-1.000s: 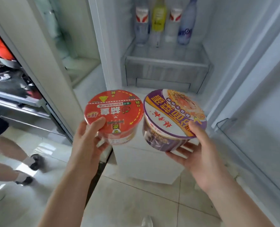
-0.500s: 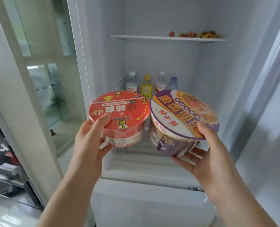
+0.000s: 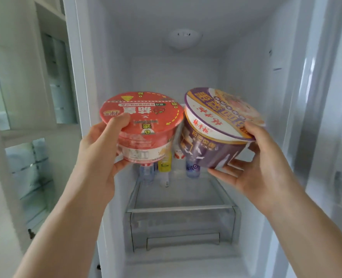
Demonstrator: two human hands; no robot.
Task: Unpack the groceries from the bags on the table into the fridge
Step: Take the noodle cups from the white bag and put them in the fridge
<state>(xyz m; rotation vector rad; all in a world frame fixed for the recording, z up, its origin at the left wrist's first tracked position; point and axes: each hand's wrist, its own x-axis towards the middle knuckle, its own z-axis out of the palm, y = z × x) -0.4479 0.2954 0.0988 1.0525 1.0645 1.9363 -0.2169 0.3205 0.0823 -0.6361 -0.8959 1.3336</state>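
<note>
Holding two instant-noodle bowls up in front of the open fridge (image 3: 186, 73), the person has one bowl in each hand, side by side and near the centre of the view. The left hand (image 3: 98, 155) is clamped on the red noodle bowl (image 3: 141, 127): the thumb presses on the lid near its 9 o'clock edge and the other fingers wrap under the base. This bowl has a round red lid with white and yellow print, a yellow triangle near 12 o'clock and a small green "3" mark near 6 o'clock; its side is red above and pale below, under a clear wrap. The right hand (image 3: 262, 163) is clamped on the purple noodle bowl (image 3: 216, 135), thumb on the lid rim at about 4 o'clock, fingers spread beneath the base. It is the larger of the two, tilted so its lid faces up and toward the left; the lid has a purple border, a white band with red characters and a blurred picture of food, and the side is dark purple with white marks. The two rims sit just beside each other, possibly touching. Behind and below the bowls, at about 6 o'clock, bottles (image 3: 192, 169) stand on a glass shelf (image 3: 180, 207), above a clear drawer (image 3: 182, 227).
</note>
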